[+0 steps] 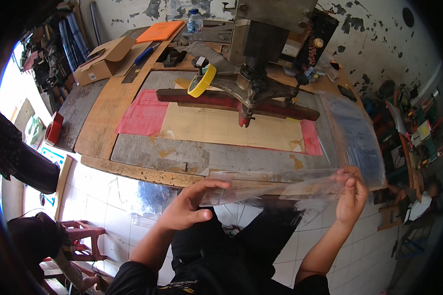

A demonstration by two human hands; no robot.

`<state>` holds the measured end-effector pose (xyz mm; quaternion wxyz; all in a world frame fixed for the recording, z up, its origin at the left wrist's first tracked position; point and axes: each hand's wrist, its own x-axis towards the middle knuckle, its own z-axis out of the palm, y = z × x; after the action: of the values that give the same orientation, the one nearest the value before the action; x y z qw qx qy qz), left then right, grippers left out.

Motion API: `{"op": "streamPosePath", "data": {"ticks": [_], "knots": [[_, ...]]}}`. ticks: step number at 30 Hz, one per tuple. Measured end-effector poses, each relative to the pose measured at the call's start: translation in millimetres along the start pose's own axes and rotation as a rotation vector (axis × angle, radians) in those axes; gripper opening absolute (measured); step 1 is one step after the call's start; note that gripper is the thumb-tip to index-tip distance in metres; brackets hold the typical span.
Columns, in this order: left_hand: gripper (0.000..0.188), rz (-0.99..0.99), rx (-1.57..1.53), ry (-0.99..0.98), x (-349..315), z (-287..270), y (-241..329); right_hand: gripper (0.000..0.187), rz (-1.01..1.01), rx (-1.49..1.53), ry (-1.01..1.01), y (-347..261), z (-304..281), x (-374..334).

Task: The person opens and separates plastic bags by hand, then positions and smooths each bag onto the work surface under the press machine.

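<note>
A clear plastic sheet (pixel 275 189) spans the space between my hands, just off the table's front edge and above my lap. My right hand (pixel 352 194) pinches its right end between thumb and fingers. At the sheet's left end, my left hand (pixel 189 204) has its thumb and fingers spread apart, the fingertips over or against the plastic; whether they touch it is hard to see. Beyond my hands stands a press (pixel 256 78) with a long dark-red bar (pixel 275 108). Beneath that bar lies a tan board (pixel 206 130) with pink-red strips (pixel 140 115) at its ends.
A stack of clear sheets (pixel 352 132) lies on the table's right side. Yellow tape (pixel 202 81) rests at the press; a red tape roll (pixel 54 129) sits at the left edge. An open cardboard box (pixel 103 61) and a water bottle (pixel 195 24) stand behind. Another person (pixel 34 241) is at lower left.
</note>
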<state>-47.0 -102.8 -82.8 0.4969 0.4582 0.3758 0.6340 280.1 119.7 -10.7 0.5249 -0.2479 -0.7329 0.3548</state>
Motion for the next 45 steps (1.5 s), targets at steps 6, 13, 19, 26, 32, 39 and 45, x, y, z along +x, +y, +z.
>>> {"op": "streamPosePath", "data": {"ticks": [6, 13, 19, 26, 32, 39, 45], "knots": [[0.048, 0.045, 0.094, 0.115, -1.3, 1.2, 5.0, 0.053, -0.082, -0.049, -0.026, -8.2, 0.0, -4.6], [0.033, 0.162, 0.356, 0.404, 12.9, 2.1, -2.4, 0.043, 0.071, 0.024, -0.125, -11.9, -6.7, -8.2], [0.017, 0.152, 0.376, 0.477, 25.5, 9.2, 4.7, 0.019, 0.258, 0.102, -0.037, -7.7, -1.8, -9.5], [0.025, 0.132, 0.236, 0.598, 14.6, -7.7, -7.0, 0.023, 0.304, 0.194, 0.008, -9.0, 10.9, -7.9], [0.029, -0.109, 0.528, 0.521, -4.5, -18.1, 20.7, 0.027, 0.344, 0.252, -0.078, -24.0, 19.5, -10.8], [0.055, 0.207, 0.899, 0.036, 25.2, 44.6, 52.6, 0.028, 0.155, 0.334, -0.336, -40.2, 70.2, -29.6], [0.019, 0.128, 0.753, -0.093, 42.5, 54.8, 21.3, 0.039, -0.081, 0.098, -0.274, -48.9, 89.2, -29.6]]}}
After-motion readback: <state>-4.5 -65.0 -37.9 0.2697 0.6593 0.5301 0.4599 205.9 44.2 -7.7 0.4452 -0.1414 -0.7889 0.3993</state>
